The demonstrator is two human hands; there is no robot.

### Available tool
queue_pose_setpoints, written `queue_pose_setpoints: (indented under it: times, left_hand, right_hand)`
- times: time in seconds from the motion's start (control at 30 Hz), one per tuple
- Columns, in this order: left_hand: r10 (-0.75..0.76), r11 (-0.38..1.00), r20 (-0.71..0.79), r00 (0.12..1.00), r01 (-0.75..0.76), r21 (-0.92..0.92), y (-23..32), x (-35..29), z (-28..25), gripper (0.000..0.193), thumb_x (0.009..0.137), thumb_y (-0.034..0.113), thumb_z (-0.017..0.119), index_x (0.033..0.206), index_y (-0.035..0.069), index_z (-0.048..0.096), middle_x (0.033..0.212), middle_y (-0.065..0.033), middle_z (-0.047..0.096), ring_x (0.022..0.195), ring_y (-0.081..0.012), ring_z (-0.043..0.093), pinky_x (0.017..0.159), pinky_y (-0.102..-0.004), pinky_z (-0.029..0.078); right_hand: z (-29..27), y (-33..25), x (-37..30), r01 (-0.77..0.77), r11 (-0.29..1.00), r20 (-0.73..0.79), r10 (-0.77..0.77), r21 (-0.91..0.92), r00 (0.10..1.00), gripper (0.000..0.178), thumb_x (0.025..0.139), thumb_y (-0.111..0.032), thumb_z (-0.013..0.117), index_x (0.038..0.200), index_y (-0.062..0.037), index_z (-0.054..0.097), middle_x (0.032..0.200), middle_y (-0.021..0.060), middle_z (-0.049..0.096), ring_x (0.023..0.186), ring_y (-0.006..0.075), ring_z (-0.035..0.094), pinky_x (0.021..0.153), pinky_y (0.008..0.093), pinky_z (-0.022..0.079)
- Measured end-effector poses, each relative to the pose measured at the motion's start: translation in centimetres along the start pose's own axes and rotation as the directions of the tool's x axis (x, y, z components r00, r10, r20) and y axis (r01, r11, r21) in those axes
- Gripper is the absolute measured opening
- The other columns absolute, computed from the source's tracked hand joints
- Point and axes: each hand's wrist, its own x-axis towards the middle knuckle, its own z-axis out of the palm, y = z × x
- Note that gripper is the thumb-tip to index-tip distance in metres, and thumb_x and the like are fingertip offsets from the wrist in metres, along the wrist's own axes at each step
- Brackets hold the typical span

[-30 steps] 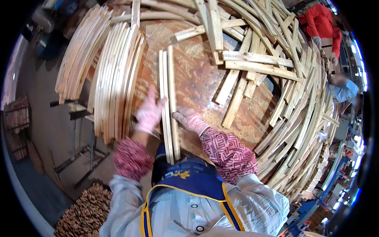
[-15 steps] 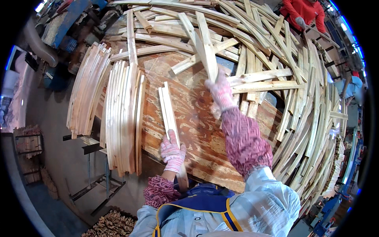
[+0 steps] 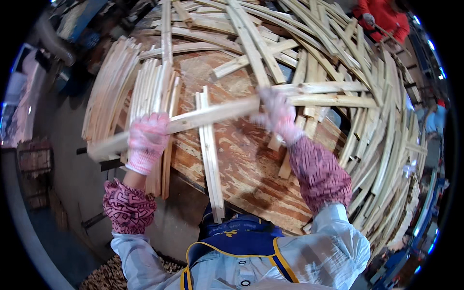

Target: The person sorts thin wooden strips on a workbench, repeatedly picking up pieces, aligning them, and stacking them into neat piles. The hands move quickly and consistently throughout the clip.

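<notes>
A pale wooden strip (image 3: pixel 212 114), smeared by motion, runs across in front of me, tilted with its right end farther away. My left hand (image 3: pixel 146 140), in a pink-and-white knit glove, is closed around it toward its left end. At the strip's right end is my right hand (image 3: pixel 279 116), gloved alike and blurred, with thumb and fingers on either side of the wood. Beneath the strip, a pair of narrow wooden strips (image 3: pixel 210 154) lies side by side on the worn plywood tabletop (image 3: pixel 251 169), reaching over its near edge toward my apron.
Stacked strips (image 3: pixel 108 92) stand at the left, with another stack (image 3: pixel 145 89) beside them. Loose strips (image 3: pixel 333 88) pile crosswise at the back and right. A person in red (image 3: pixel 382 21) handles wood at the far right. Short wood pieces (image 3: pixel 116 273) lie on the floor lower left.
My left hand has left the pair of strips and moved up and left onto another strip. My right hand has brought that strip from the far pile, now lying crosswise between both hands.
</notes>
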Motion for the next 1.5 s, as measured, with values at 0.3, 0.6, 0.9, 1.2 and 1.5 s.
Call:
queue_pose_setpoints:
  times: [0.3, 0.6, 0.9, 1.2, 1.5]
  left_hand:
    - [-0.629, 0.726, 0.061, 0.775, 0.614, -0.309, -3.1, -13.7, 4.4, 0.064, 0.075, 0.049, 0.074, 0.125, 0.014, 0.056, 0.111, -0.0128, 0.066, 0.101, -0.0302, 0.064, 0.085, -0.0411, 0.051]
    - [-0.969, 0.034, 0.139, 0.206, 0.662, -0.749, -9.3, -30.6, 16.6, 0.046, 0.092, 0.047, 0.057, 0.120, 0.011, 0.056, 0.109, -0.0160, 0.066, 0.096, -0.0339, 0.063, 0.082, -0.0432, 0.049]
    - [-0.921, -0.325, 0.350, -0.170, 0.832, -0.450, -21.6, -32.4, 40.5, 0.032, 0.089, 0.035, 0.057, 0.110, 0.011, 0.059, 0.106, -0.0188, 0.067, 0.096, -0.0399, 0.064, 0.080, -0.0476, 0.051]
    - [-0.831, -0.455, 0.539, -0.139, 0.728, -0.512, -33.6, -22.7, 54.0, 0.023, 0.088, 0.024, 0.057, 0.104, 0.009, 0.059, 0.104, -0.0230, 0.065, 0.100, -0.0396, 0.064, 0.082, -0.0473, 0.052]
    - [-0.770, 0.594, 0.115, 0.628, 0.771, -0.229, -37.5, -22.1, 66.0, 0.024, 0.091, 0.019, 0.057, 0.110, 0.005, 0.064, 0.101, -0.0092, 0.067, 0.087, -0.0207, 0.066, 0.069, -0.0338, 0.054]
  right_hand:
    - [6.3, 3.9, 12.7, -0.781, 0.557, 0.406, 0.807, -0.281, 0.429, 0.085, 0.065, -0.046, 0.082, 0.131, -0.0150, 0.038, 0.130, 0.0153, 0.056, 0.120, 0.0292, 0.057, 0.096, 0.0461, 0.049]
    - [8.2, 0.0, 2.2, -0.776, 0.591, 0.561, 0.574, 0.221, 0.597, 0.077, 0.068, -0.044, 0.066, 0.123, 0.0083, 0.050, 0.101, 0.0278, 0.064, 0.095, 0.0378, 0.062, 0.082, 0.0471, 0.047]
    - [10.0, -14.5, -21.1, -0.322, 0.633, 0.107, 0.544, -0.704, 0.832, 0.099, 0.089, -0.074, 0.035, 0.151, 0.0012, 0.014, 0.152, 0.0195, 0.030, 0.107, 0.0272, 0.061, 0.081, 0.0373, 0.057]
    - [7.8, -17.7, -19.4, -0.513, 0.621, 0.258, 0.749, -0.592, 0.610, 0.088, 0.093, -0.065, 0.039, 0.153, -0.0057, 0.014, 0.156, 0.0210, 0.021, 0.143, 0.0365, 0.023, 0.115, 0.0424, 0.027]
    - [7.3, -18.0, -22.2, -0.618, 0.649, 0.232, 0.750, -0.444, 0.620, 0.081, 0.095, -0.052, 0.049, 0.154, -0.0062, 0.016, 0.156, 0.0212, 0.022, 0.143, 0.0335, 0.026, 0.116, 0.0408, 0.024]
